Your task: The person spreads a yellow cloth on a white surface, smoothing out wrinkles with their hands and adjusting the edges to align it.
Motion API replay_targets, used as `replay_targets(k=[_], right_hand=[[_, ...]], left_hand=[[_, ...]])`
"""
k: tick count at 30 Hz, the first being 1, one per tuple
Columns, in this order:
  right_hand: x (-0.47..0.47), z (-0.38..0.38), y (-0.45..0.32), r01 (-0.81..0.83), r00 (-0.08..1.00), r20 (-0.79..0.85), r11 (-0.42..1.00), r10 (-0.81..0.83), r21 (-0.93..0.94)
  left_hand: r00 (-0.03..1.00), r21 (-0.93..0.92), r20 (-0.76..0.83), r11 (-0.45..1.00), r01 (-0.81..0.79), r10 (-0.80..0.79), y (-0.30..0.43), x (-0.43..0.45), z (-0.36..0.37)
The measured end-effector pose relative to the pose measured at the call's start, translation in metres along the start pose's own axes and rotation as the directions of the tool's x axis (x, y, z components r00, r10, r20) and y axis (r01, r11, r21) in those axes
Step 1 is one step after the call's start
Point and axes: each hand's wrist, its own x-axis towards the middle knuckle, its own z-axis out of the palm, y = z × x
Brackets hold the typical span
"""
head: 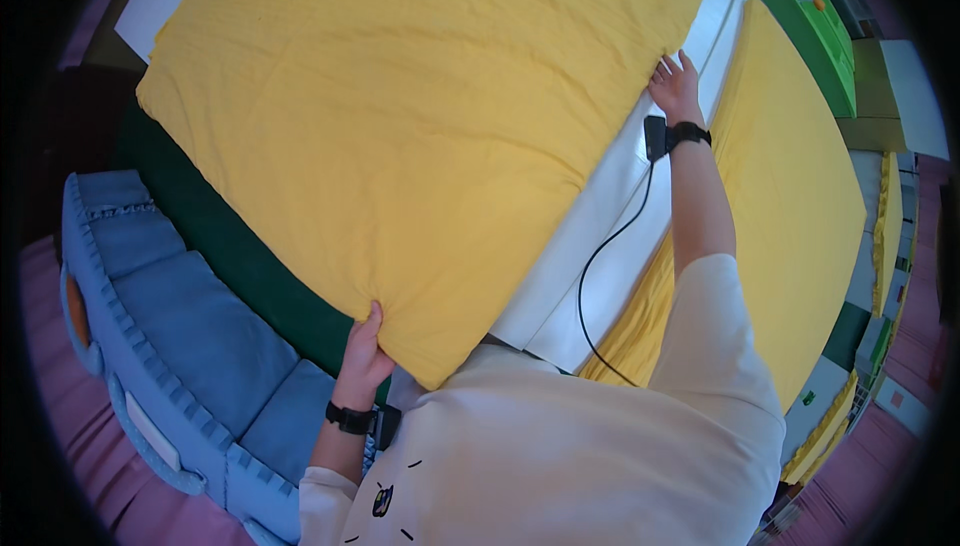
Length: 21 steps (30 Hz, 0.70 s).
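A large yellow cloth cover [390, 110] spreads before me, lightly creased, its near corner reaching my shirt. At its lower left edge my left hand [367, 358] grips the fabric, thumb on top and the other fingers hidden underneath. Creases run out from that grip. My right hand [676, 86] is stretched to the cover's right edge, palm up, thumb apart, with its fingertips at the cloth. Whether those fingers press on it is hard to see. Beneath the right edge shows a white surface [559, 283] with a long seam.
A blue cushioned sofa-like piece [202, 336] stands at left beside a dark green surface [217, 208]. Another yellow cover [787, 193] lies to the right. A black cable [581, 287] hangs from the right wrist device [655, 138]. A green cabinet [806, 28] stands at upper right.
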Motion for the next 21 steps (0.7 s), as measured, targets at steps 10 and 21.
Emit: replay_targets(k=[10, 21], right_hand=[[0.043, 0.0, 0.009, 0.006, 0.976, 0.21, 0.974, -0.056, 0.227], [0.069, -0.033, 0.015, 0.025, 0.951, 0.27, 0.905, -0.152, 0.424]], left_hand=[[0.999, 0.024, -0.031, 1.0, -0.008, 0.009, 0.014, -0.025, -0.006], [0.999, -0.095, -0.04, 0.995, -0.027, 0.024, 0.009, -0.026, -0.012]])
